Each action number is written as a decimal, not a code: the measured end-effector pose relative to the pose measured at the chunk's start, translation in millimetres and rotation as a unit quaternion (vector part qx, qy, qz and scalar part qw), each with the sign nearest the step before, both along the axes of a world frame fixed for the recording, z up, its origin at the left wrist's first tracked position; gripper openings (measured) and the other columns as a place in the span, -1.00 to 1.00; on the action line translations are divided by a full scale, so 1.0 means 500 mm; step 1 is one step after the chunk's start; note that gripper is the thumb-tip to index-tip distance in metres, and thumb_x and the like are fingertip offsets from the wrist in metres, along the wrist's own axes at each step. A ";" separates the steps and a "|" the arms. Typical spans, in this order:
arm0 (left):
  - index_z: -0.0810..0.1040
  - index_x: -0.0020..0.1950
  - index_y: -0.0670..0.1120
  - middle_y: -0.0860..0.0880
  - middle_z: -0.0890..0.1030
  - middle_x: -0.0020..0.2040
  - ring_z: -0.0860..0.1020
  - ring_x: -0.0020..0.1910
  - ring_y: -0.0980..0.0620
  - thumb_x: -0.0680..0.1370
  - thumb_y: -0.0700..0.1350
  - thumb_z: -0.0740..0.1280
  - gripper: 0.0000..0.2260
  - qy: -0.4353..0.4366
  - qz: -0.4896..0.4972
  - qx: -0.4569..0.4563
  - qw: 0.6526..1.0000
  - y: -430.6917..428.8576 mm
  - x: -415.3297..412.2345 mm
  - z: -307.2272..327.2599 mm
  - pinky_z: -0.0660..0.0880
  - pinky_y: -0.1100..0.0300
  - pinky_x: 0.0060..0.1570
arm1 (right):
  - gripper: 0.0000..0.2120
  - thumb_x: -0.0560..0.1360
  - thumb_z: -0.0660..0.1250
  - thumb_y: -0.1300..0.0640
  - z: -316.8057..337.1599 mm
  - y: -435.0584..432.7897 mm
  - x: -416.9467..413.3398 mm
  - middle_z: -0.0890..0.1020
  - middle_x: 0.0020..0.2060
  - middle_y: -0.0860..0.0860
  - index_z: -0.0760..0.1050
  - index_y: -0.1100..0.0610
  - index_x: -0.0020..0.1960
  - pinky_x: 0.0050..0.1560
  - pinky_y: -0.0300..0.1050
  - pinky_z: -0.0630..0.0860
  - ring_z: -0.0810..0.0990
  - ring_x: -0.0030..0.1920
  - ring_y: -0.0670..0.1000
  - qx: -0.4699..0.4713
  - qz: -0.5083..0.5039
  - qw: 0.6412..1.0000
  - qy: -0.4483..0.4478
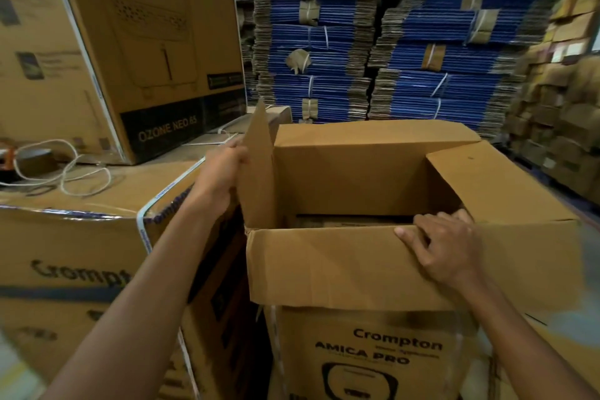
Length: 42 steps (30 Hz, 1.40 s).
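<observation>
A brown cardboard box [363, 354] printed "Crompton Amica Pro" stands open in front of me. My left hand [220, 172] grips the upright left flap [258, 166] at its outer edge. My right hand [444, 245] holds the top edge of the near flap [324, 263], fingers curled over it into the box. The far flap [373, 136] stands up and the right flap [496, 182] leans outward. Inside, low down, lies brown cardboard packing [350, 221], mostly hidden.
A sealed Crompton carton [74, 256] sits to the left, with white cord [65, 169] and a tape roll [35, 159] on top. A large "Ozone Neo" box [146, 42] stands behind it. Tall stacks of bundled blue flat cartons [389, 42] fill the back; small boxes [558, 107] pile at right.
</observation>
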<state>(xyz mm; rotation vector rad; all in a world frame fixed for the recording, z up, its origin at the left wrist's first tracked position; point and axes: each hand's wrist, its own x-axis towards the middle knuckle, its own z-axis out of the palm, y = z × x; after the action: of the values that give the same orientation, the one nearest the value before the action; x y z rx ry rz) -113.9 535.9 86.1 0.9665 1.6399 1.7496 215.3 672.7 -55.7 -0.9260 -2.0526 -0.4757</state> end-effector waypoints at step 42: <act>0.52 0.07 -0.27 -0.24 0.52 0.00 0.53 -0.03 -0.23 0.70 0.12 0.20 -0.57 0.102 0.216 -0.142 0.961 0.027 0.041 -0.226 0.46 -0.10 0.03 | -0.31 0.64 0.06 -0.29 0.159 0.086 0.206 0.27 0.55 0.23 0.18 0.17 0.58 0.52 0.23 0.15 0.21 0.53 0.31 -0.368 -0.357 0.858 -0.036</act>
<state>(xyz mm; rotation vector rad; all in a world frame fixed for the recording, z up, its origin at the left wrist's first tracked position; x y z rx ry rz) -93.5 549.3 -26.9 0.7071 2.3015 1.6488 318.4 715.6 23.7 -2.1918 -1.9056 -0.0600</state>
